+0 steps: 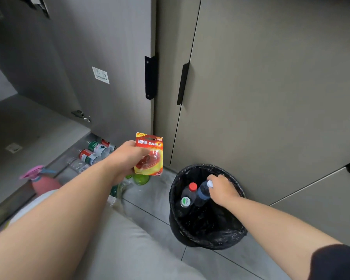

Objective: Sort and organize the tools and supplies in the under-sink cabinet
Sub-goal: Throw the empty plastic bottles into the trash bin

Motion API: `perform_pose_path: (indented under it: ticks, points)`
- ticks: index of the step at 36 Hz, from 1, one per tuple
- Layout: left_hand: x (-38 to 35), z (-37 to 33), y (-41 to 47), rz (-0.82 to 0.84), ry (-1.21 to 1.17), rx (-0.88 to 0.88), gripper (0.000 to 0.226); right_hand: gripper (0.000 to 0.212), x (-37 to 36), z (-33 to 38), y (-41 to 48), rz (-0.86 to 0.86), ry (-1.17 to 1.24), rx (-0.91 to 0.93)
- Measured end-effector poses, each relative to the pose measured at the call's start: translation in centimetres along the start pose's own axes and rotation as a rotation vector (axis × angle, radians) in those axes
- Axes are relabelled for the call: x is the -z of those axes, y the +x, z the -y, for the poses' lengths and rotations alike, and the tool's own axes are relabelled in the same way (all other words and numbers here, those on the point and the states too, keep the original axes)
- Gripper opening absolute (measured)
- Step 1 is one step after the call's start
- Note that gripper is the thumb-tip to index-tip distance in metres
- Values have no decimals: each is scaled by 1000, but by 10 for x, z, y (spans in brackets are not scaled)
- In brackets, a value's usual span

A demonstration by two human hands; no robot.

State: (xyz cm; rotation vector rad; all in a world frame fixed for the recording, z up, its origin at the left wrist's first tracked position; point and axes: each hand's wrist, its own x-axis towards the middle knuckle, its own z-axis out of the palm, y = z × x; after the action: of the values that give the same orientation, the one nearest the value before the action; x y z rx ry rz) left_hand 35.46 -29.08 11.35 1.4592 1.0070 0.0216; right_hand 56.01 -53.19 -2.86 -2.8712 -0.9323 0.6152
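- Half hidden behind the left forearm, far left: pink bottle (43, 183) with a pink-and-blue top, near the cabinet's (38, 122) front edge.
- Right of it, along that edge: lying bottles (93, 154) with red and green labels, side by side, beneath the open door (109, 47).
- Left arm: bare, stretched forward across the lower left.
- Left hand (127, 156): knuckles up, fingers curled, pinching the left edge of a red-and-yellow battery pack (149, 154), held upright in the air before the door's edge.
- Just below the pack, on the floor (154, 201): green bottle (139, 179), partly hidden by the hand.
- Against the closed doors: black-lined bin (238, 235), holding a red-capped bottle (188, 197) and, touching it on the right, a blue bottle (202, 193) with a white cap.
- Right arm: extended from the lower right, dark sleeve (339, 263) at its near end.
- Right hand (222, 189): inside the bin's rim, palm down, fingers curled round the blue bottle's top, gripping it by the cap.
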Motion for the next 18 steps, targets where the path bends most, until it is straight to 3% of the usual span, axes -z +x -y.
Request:
perform_pose_path:
  ticks: [6, 11, 14, 18]
  points:
    - [2, 4, 0, 86, 13, -48, 15, 55, -2, 0, 6, 65, -11, -37]
    - [0, 3, -3, 138, 69, -89, 15, 49, 5, 4, 3, 57, -28, -56]
    - [-3, 2, -7, 170, 97, -118, 23, 40, 23, 15, -5, -32, -17, -36]
    - [-8, -1, -11, 216, 114, -157, 22, 16, 61, 45, -22, -245, 501, 155]
